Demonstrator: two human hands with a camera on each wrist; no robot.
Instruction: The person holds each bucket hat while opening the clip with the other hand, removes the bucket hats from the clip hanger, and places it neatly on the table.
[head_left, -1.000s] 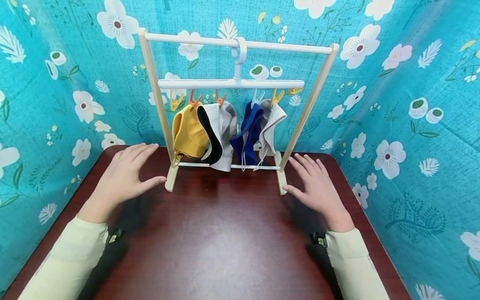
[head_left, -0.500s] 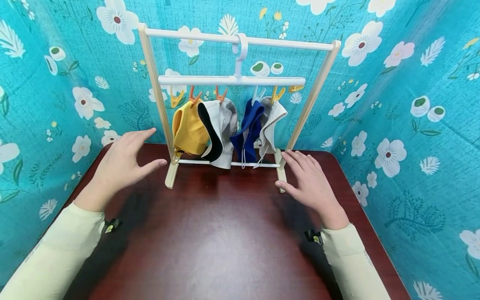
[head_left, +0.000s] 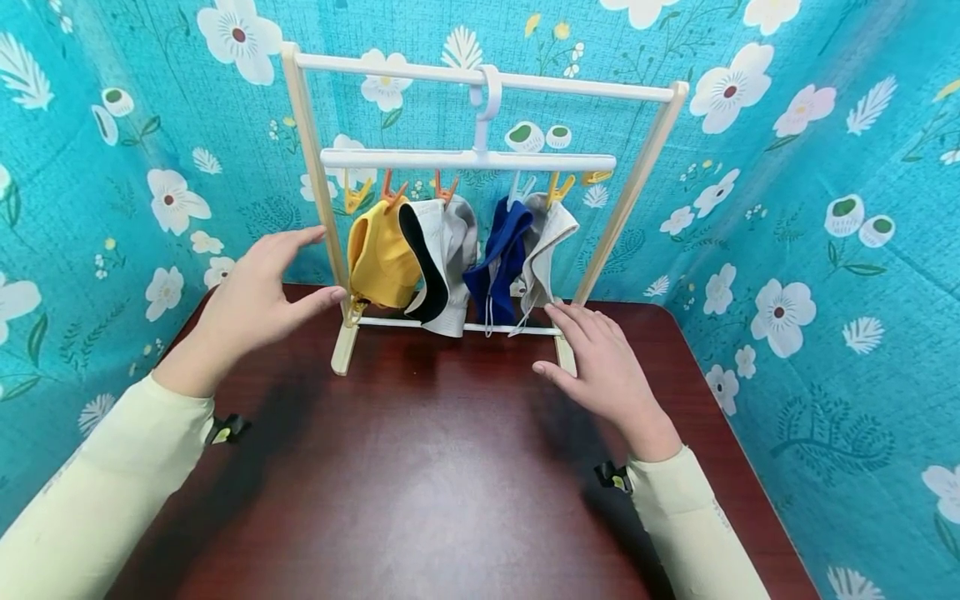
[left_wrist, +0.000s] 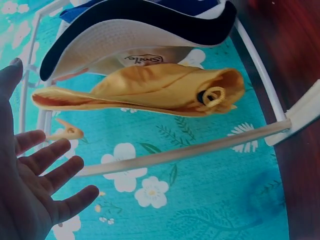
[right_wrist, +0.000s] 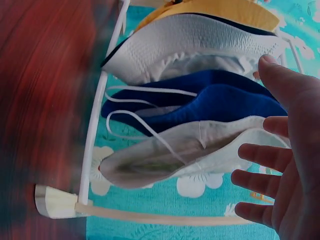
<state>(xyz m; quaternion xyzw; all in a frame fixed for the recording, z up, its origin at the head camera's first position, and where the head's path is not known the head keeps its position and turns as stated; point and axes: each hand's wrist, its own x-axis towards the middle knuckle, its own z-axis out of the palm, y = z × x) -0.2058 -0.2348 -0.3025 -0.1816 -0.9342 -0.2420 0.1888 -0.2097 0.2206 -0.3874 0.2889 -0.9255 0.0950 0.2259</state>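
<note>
Before me a small wooden rack [head_left: 637, 192] carries a white hanger [head_left: 480, 158] on its top bar. Clipped below it are a yellow hat [head_left: 386, 262], a white and grey hat [head_left: 450, 267] with a black-edged brim, a blue hat [head_left: 501, 258] and a light grey hat [head_left: 546, 250] with a white cord. My left hand [head_left: 251, 312] hovers beside the rack's left post, thumb and fingers spread, holding nothing. Near the right foot, my right hand [head_left: 600, 362] is also spread and holds nothing; in the right wrist view its fingertips [right_wrist: 250, 150] overlap the light grey hat.
Spare yellow clips hang at the hanger's left [head_left: 354, 196] and right [head_left: 597, 177] ends. The rack stands at the back of a dark red table [head_left: 420, 467]. A turquoise flowered cloth [head_left: 825, 292] encloses the back and sides.
My left hand has risen and moved slightly toward the left post. My right hand has shifted left, toward the light grey hat. The hats hang as before.
</note>
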